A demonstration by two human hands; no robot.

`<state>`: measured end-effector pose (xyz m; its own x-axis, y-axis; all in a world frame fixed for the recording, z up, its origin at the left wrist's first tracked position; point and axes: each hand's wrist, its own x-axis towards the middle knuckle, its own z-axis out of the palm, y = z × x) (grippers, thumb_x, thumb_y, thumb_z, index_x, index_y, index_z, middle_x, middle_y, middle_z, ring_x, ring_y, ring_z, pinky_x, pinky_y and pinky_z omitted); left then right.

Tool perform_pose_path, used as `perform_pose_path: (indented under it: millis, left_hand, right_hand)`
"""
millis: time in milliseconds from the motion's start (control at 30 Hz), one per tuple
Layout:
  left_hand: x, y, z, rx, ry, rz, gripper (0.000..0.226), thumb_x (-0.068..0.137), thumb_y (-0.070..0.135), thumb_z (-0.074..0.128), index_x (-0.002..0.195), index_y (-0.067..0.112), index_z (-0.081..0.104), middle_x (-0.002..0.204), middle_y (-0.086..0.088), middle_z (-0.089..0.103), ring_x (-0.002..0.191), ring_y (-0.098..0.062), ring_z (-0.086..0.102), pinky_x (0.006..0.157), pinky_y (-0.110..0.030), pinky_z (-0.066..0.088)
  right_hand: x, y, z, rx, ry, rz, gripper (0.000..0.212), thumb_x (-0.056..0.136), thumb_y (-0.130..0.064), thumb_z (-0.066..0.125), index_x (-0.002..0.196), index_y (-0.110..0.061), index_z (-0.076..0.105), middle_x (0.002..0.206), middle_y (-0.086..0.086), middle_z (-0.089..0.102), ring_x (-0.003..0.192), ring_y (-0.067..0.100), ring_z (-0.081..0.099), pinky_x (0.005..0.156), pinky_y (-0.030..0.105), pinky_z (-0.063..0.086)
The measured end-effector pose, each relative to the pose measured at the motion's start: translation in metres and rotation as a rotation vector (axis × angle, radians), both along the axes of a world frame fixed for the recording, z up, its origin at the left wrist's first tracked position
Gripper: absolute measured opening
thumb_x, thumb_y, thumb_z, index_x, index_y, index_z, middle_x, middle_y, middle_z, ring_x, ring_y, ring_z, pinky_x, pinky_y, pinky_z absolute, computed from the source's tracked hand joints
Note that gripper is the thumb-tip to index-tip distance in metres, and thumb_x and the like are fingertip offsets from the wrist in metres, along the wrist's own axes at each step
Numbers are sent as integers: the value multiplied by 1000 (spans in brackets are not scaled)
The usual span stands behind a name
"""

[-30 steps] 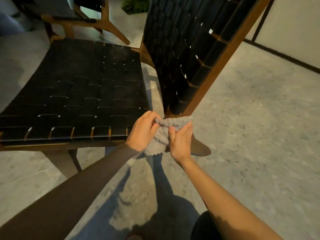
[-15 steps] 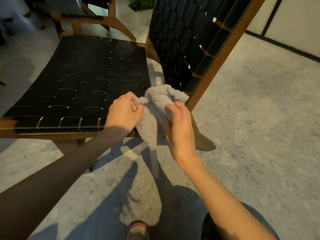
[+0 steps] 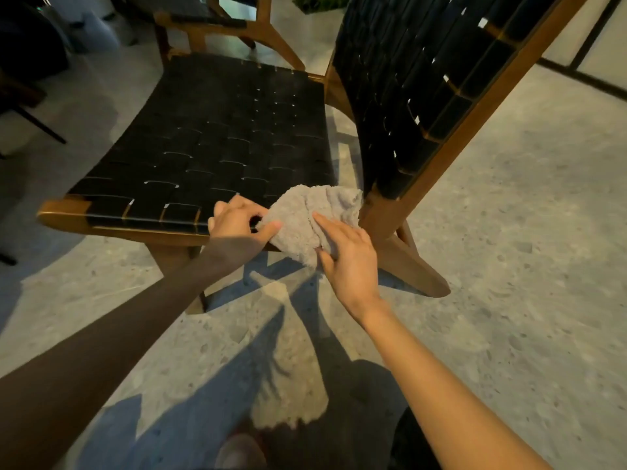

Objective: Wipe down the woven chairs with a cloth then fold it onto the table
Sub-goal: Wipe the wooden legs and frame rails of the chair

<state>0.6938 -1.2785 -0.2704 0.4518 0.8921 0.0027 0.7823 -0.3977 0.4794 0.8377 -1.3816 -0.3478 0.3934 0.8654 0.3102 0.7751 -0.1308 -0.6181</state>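
Observation:
A grey fluffy cloth (image 3: 312, 218) lies bunched over the near right corner of the black woven chair seat (image 3: 220, 137), partly hanging over the wooden front rail. My left hand (image 3: 237, 220) pinches the cloth's left edge with thumb and curled fingers. My right hand (image 3: 346, 256) lies on the cloth's right side, with the index finger stretched across it and the thumb against its lower edge. The tall woven chair back (image 3: 424, 79) in its wooden frame rises just right of the cloth.
A second wooden chair (image 3: 217, 25) stands behind the seat. Speckled stone floor (image 3: 509, 266) spreads to the right and in front. Dark furniture legs (image 3: 37, 123) stand at the far left. A wall (image 3: 604, 45) runs along the right.
The cloth has gone from being held bunched in the air between both hands down onto the seat's front corner. My right hand has flattened out over it.

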Motion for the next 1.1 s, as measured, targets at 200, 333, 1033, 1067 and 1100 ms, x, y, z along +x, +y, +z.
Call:
perform_pose_path:
  millis: [200, 333, 1033, 1067, 1100]
  left_hand:
    - [2, 8, 1, 127, 176, 38, 18, 89, 39, 60, 102, 26, 60, 119, 0, 51, 115, -21, 37, 92, -34, 28]
    - [-24, 15, -2, 168, 127, 64, 19, 91, 34, 57, 104, 20, 59, 116, -3, 52, 112, -21, 39, 89, -33, 29]
    - [-208, 63, 27, -142, -1021, 775, 41, 99, 26, 47, 135, 22, 27, 129, -8, 47, 113, -23, 53, 80, -36, 54]
    - [-200, 65, 24, -182, -1060, 740, 53, 97, 31, 50, 141, 27, 20, 139, -6, 40, 121, -23, 48, 84, -35, 52]
    - [-192, 66, 21, -199, -1067, 721, 64, 95, 35, 53, 145, 31, 13, 148, -4, 32, 128, -25, 43, 92, -39, 50]
  right_hand:
    - [-2, 8, 9, -30, 33, 64, 52, 90, -27, 59, 140, -29, 45, 143, -6, 48, 134, 18, 35, 115, 34, 21]
    - [-12, 20, 12, -134, -4, 225, 56, 95, -45, 45, 147, -37, 25, 156, -4, 26, 145, 18, 15, 117, 39, -4]
    - [-212, 188, 75, 22, -341, 713, 55, 100, -34, 38, 150, -35, 15, 153, -2, 29, 138, 22, 24, 114, 41, 18]
    - [-212, 188, 72, 49, -395, 670, 55, 100, -35, 37, 150, -37, 14, 151, -4, 30, 133, 22, 27, 109, 40, 22]
    - [-211, 187, 71, 85, -443, 637, 54, 100, -35, 36, 150, -38, 14, 149, -4, 33, 127, 23, 30, 103, 40, 26]
